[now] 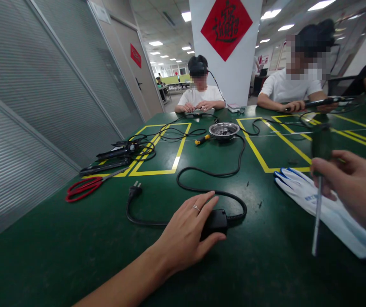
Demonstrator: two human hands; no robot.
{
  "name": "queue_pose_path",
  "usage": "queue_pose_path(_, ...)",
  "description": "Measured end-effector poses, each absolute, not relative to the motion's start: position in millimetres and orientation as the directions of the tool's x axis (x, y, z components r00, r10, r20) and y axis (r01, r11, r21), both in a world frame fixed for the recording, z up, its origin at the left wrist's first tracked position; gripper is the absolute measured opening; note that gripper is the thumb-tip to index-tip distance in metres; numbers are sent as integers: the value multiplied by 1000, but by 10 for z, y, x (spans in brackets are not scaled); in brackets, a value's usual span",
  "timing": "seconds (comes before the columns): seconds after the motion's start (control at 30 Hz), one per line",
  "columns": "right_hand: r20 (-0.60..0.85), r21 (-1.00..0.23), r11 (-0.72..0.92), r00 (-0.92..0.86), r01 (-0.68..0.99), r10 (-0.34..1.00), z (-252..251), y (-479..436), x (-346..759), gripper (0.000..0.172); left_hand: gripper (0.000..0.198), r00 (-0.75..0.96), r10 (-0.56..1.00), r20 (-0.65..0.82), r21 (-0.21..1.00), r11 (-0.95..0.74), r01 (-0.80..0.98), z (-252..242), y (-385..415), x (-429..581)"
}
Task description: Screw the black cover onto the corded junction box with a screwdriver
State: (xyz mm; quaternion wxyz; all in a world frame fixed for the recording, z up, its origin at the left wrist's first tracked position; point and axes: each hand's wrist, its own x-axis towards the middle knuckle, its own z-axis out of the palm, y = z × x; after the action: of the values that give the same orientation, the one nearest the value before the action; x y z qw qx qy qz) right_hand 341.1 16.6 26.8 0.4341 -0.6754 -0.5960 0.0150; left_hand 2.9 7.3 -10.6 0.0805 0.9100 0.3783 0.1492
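L hand lies over a blk box on the green surface, thumb & fingers apart; can't tell if it grips. R hand grips a screwdriver by its dk handle, shaft down, in front of a white glove. Cord w/ 2-pin plug runs under L hand; another loops from box twd metal bowl. Red-handled scissors lie left of plug.

Up close: one bare left hand, one bare right hand, one dark-green-handled screwdriver with a straight metal shank, one black box-shaped adapter, one black two-pin plug, one pair of red-handled metal scissors, at least one white, blue-edged glove. Farther off: one round, shiny metal bowl, one yellow-and-black tool.
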Motion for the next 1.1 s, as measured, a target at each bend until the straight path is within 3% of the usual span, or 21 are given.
queue_pose_path(0.07,554,-758,158,497,633,668,390,89,3332,32,58,693,696,191,277,-715,642,-77,83,5)
queue_pose_path(0.13,620,-761,229,577,608,531,400,32,3224,20,47,728,668,156,291,-735,612,-60,93,-6)
queue_pose_path(0.2,666,-731,267,569,628,482,322,14,3123,10,40,754,645,123,305,-748,590,-57,104,-4)
queue_pose_path(0.3,687,-715,354,515,602,512,139,38,3026,6,36,768,634,90,317,-749,581,-67,124,6)
queue_pose_path(0.53,734,-678,545,411,493,541,-71,56,2957,33,36,771,633,68,327,-744,582,-70,131,1)
queue_pose_path(0.87,648,-761,468,556,449,520,79,-77,2849,20,36,765,641,65,329,-738,590,-57,119,13)
queue_pose_path(0.97,551,-833,433,582,344,598,117,-153,2806,15,35,762,645,63,332,-733,593,-51,110,12)
queue_pose_path(1.1,490,-847,510,585,146,647,83,-155,2836,23,36,757,651,64,333,-728,599,-51,105,12)
